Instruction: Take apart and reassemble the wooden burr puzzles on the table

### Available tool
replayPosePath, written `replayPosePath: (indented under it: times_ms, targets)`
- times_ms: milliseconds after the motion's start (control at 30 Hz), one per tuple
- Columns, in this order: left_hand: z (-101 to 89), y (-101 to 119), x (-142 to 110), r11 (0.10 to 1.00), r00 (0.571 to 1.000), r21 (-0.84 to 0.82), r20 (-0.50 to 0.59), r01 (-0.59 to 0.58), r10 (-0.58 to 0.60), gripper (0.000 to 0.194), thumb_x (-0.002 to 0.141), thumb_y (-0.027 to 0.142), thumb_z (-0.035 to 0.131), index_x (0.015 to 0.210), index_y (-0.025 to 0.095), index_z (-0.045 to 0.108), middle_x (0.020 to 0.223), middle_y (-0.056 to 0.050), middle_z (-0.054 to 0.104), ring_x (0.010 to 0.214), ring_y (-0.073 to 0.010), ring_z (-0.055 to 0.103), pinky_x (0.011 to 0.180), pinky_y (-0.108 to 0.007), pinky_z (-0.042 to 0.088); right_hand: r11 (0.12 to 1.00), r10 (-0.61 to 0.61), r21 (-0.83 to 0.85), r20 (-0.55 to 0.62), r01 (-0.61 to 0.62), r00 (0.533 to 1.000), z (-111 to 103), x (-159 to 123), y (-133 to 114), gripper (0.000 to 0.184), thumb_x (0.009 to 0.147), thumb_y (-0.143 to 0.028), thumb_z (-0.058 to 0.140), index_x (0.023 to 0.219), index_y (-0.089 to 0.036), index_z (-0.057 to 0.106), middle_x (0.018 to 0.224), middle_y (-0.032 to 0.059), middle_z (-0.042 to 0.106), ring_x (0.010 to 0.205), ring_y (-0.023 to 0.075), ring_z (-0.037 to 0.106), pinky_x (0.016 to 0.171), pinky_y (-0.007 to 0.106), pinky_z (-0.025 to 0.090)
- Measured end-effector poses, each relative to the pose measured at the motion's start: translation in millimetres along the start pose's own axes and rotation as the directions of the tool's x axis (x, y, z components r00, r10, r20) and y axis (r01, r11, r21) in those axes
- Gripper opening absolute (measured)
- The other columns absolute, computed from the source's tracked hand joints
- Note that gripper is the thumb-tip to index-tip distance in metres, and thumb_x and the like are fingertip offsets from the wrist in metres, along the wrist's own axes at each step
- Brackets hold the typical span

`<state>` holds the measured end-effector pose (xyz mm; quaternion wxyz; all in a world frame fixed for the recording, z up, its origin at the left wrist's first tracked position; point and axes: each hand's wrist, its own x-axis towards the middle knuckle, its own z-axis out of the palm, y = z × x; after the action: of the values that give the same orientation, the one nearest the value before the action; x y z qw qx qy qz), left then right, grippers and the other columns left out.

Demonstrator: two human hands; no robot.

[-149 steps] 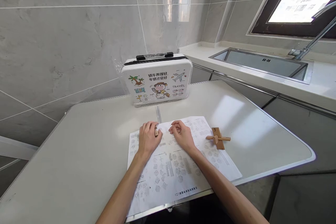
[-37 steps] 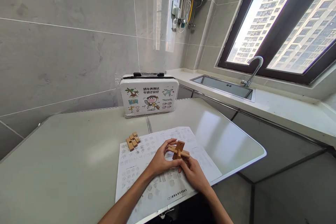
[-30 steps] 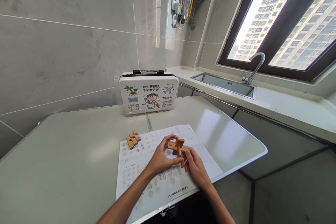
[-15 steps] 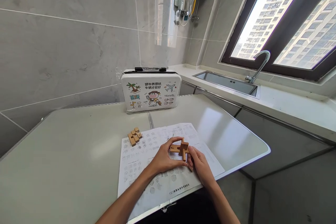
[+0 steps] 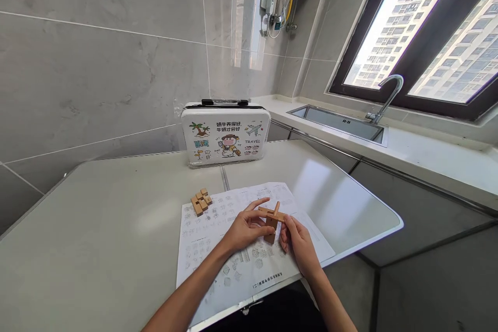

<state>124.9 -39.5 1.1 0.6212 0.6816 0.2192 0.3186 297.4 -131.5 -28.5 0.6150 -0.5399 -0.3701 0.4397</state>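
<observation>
Between my hands is a wooden interlocking puzzle [image 5: 271,221], made of a few crossed pieces, held just above a printed sheet. My left hand [image 5: 249,225] grips it from the left, thumb against the near side and one finger stretched out past it. The fingers of my right hand [image 5: 296,238] pinch the right end of its flat crosspiece. A thin rod stands up from the top of the puzzle. Beneath both hands lies the paper sheet [image 5: 210,264] with small printed diagrams. Several more wooden puzzle pieces [image 5: 201,202] sit together at the sheet's upper left corner.
A white table [image 5: 116,228] carries everything, with a seam across it and its edge near my body. At the back stands a white cartoon-printed case [image 5: 225,137] with a black handle. To the right run a counter, a sink [image 5: 338,123] and a faucet [image 5: 389,96].
The wooden puzzle has been turned in my hands, so its rod now points up and a block hangs below the crosspiece. My left fingers have shifted their hold on it.
</observation>
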Motion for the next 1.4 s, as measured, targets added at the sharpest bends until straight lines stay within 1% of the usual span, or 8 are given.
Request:
replayPosePath:
  times_ms: [167,300,400,533,633,733,1067,1400]
  targets:
    - [-8.9,3,2,0.999,0.999,0.010,-0.020,0.040,-0.040,0.038,0.075,0.047,0.094,0.105,0.024,0.087,0.171,-0.010,0.041,0.101,-0.0267,0.075,0.088,-0.042,0.064,0.995,-0.016,0.101,-0.067,0.023,0.998,-1,3,4,0.056,0.095,-0.073,0.062,0.072,-0.023,0.052,0.057,-0.0055,0.047,0.043,0.0109,0.042,0.040,0.025,0.038]
    - [-18.4,0,6,0.999,0.977,0.037,-0.214,0.028,-0.020,0.044,0.082,0.054,0.086,0.110,0.021,0.082,0.142,-0.014,0.070,0.097,-0.0254,0.077,0.090,-0.040,0.063,0.993,0.003,0.118,-0.081,0.006,0.997,0,3,4,0.055,0.096,-0.072,0.063,0.073,-0.023,0.054,0.058,-0.0048,0.048,0.043,0.0108,0.043,0.040,0.025,0.038]
    - [-29.5,-4,9,0.996,0.926,0.077,-0.376,0.042,-0.010,0.050,0.096,0.061,0.068,0.119,0.018,0.074,0.114,-0.013,0.080,0.102,-0.0264,0.077,0.089,-0.037,0.062,0.998,-0.007,0.068,-0.064,0.011,0.998,0,3,3,0.056,0.096,-0.074,0.061,0.073,-0.023,0.054,0.057,-0.0046,0.049,0.042,0.0111,0.044,0.041,0.026,0.039]
    - [-44.2,-11,11,0.968,0.846,0.225,-0.533,0.110,0.028,0.051,0.103,0.060,0.054,0.130,0.018,0.064,0.105,-0.012,0.079,0.090,-0.0240,0.076,0.080,-0.036,0.061,0.999,-0.019,0.039,-0.045,0.021,0.999,0,3,4,0.058,0.095,-0.076,0.061,0.073,-0.023,0.053,0.057,-0.0052,0.048,0.042,0.0108,0.043,0.041,0.026,0.039]
    - [-50.2,-16,10,0.896,0.803,0.403,-0.588,0.189,0.095,0.045,0.104,0.050,0.054,0.138,0.021,0.059,0.113,-0.013,0.078,0.100,-0.0286,0.074,0.088,-0.043,0.058,1.000,-0.020,0.020,-0.025,0.021,0.999,0,2,5,0.059,0.095,-0.077,0.061,0.072,-0.023,0.052,0.057,-0.0051,0.050,0.042,0.0110,0.044,0.043,0.026,0.040]
    - [-51.2,-20,7,0.786,0.806,0.573,-0.566,0.233,0.174,0.035,0.105,0.039,0.050,0.134,0.022,0.062,0.129,-0.016,0.074,0.119,-0.0340,0.068,0.103,-0.050,0.050,1.000,-0.013,0.002,-0.007,0.013,1.000,1,1,3,0.059,0.094,-0.078,0.062,0.072,-0.024,0.053,0.057,-0.0047,0.051,0.043,0.0116,0.045,0.044,0.027,0.041]
    - [-49.2,-27,1,0.474,0.901,0.854,-0.362,0.217,0.239,0.023,0.103,0.035,0.054,0.114,0.021,0.070,0.110,-0.011,0.075,0.106,-0.0329,0.067,0.097,-0.048,0.050,0.998,-0.007,-0.059,0.024,0.008,1.000,2,-1,2,0.060,0.093,-0.080,0.061,0.073,-0.023,0.054,0.058,-0.0033,0.054,0.047,0.0134,0.049,0.046,0.027,0.043]
    - [-54.6,-30,3,0.360,0.867,0.897,-0.378,0.257,0.324,0.028,0.102,0.027,0.053,0.127,0.019,0.063,0.122,-0.016,0.063,0.111,-0.0350,0.062,0.097,-0.051,0.054,0.997,-0.009,-0.080,0.056,0.014,0.998,0,0,7,0.058,0.096,-0.078,0.059,0.077,-0.023,0.056,0.058,-0.0035,0.054,0.049,0.0132,0.050,0.047,0.027,0.042]
